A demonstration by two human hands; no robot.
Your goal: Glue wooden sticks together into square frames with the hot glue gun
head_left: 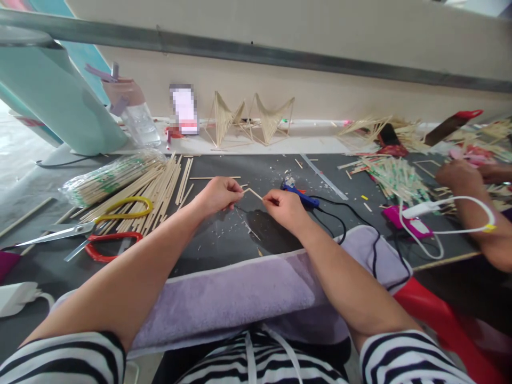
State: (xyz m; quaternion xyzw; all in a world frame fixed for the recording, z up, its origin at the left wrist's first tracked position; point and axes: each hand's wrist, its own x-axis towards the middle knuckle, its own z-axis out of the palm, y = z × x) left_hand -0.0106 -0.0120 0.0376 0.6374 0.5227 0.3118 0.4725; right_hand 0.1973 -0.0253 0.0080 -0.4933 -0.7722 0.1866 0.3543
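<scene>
Two short thin wooden sticks meet at an angle between my hands, above the dark table. My left hand pinches the left one near its end. The fingers of my right hand are closed on the right one. Just beyond my right hand lies a blue glue gun with a black cable. Several loose wooden sticks are spread to the left of my left hand. Farther left are yellow-handled scissors and red-handled scissors.
Wooden stick frames stand at the wall beside a propped phone and a water bottle. A bagged stick bundle lies left. A purple cloth covers the near edge. At right, another person's hand works near a pink device.
</scene>
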